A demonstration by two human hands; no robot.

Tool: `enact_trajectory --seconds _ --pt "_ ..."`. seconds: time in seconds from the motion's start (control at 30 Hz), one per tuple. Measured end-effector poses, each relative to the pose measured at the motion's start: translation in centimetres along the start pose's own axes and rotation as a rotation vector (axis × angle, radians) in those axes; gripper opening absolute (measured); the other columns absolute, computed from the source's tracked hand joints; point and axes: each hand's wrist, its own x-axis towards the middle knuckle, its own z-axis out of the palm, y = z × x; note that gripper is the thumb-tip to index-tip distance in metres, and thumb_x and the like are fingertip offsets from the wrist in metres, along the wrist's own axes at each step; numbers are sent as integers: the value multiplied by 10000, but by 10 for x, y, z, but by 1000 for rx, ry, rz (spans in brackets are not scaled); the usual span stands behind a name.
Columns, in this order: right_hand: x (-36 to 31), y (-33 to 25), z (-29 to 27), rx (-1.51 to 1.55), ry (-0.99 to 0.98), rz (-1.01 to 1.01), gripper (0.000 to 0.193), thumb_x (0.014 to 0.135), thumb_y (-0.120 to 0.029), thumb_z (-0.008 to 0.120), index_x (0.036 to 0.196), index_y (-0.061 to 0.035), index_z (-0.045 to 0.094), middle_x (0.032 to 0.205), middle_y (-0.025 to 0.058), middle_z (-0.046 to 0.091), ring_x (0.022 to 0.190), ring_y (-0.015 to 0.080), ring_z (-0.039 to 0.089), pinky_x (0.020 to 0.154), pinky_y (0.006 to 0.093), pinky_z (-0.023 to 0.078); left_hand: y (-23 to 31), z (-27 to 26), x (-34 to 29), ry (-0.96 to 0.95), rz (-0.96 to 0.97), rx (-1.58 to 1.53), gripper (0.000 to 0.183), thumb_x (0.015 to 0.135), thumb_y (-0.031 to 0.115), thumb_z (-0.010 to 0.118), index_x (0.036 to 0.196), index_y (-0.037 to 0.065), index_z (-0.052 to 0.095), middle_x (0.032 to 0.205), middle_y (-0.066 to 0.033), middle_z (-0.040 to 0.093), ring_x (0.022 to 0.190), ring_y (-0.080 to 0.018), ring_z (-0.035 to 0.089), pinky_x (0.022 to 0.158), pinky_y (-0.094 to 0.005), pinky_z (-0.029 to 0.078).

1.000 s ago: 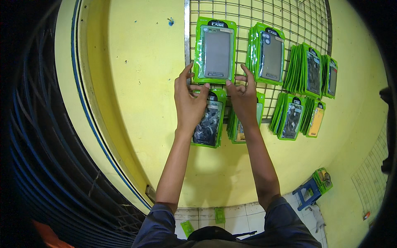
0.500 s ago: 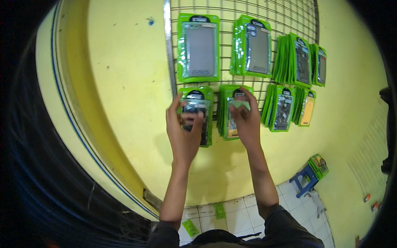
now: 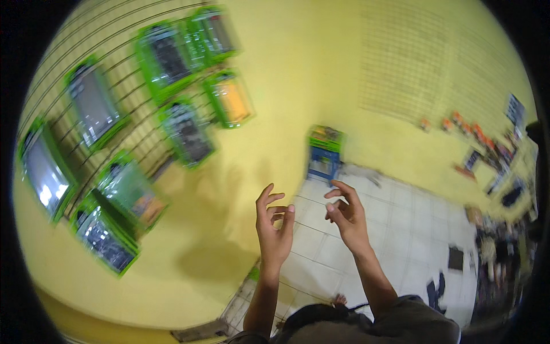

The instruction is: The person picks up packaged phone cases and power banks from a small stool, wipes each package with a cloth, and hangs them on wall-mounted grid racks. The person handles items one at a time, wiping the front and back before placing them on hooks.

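My left hand (image 3: 275,226) is raised in front of me, its fingers curled but apart, with nothing in it. Beside it my right hand (image 3: 348,218) is held up the same way, empty, thumb and fingers spread. Neither hand touches anything. To the left, phone cases in green packs hang in two rows on a wire grid (image 3: 129,94). Among them are a pack with a yellow-orange case (image 3: 232,98), a pack with a dark case (image 3: 186,132) and a pack with a grey case (image 3: 94,106). The packs are smeared by motion.
A blue stool (image 3: 322,162) stands by the far wall with a stack of green packs (image 3: 326,136) on top. White tiles cover the floor (image 3: 395,229). Assorted goods (image 3: 501,252) crowd the right side, and a dark square (image 3: 456,258) lies on the floor.
My view has swung to the right, so the grid of packs now sits at the left. Both hands have come away from the lower packs and hang in the air before the floor.
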Motion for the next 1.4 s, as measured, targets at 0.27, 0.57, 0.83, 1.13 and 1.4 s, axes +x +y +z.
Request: enact_trajectory --seconds 0.27,0.57,0.83,1.13,1.4 --pt "-129 -42 -254 -101 511 -48 498 1023 -65 684 1488 -46 506 1191 58 597 806 84 556 744 248 494 -26 276 -108 -624 -213 -257 579 1034 111 683 1549 77 420 1297 -136 620 959 -153 668 813 -285 540" --pt "-193 -58 -465 -205 800 30 477 1033 -78 668 1476 -31 497 1100 37 621 844 88 573 741 249 490 -66 513 -181 -1022 -395 -220 540 1049 190 680 1530 86 458 1264 -115 679 978 -203 721 829 -331 554" --pt "-160 -48 -642 -211 962 88 461 1036 -63 655 1469 -29 501 1088 38 621 849 99 591 749 259 515 -115 717 -168 -1092 -426 -262 482 1064 194 658 1506 95 490 1225 -97 690 996 -190 717 835 -332 552" --pt "-103 -57 -873 -247 1088 112 438 1035 -63 647 1452 -29 518 1066 40 633 829 118 620 704 257 488 -147 997 -150 -1254 -479 -304 432 1068 146 633 1472 67 501 1203 -129 678 961 -204 723 818 -319 560" --pt "-63 -44 -1083 -202 1224 41 420 1043 -97 657 1442 -40 537 1047 38 639 849 111 614 716 257 488 -146 1214 -166 -1373 -417 -348 424 1065 116 626 1471 81 507 1204 -118 682 968 -182 723 829 -308 556"
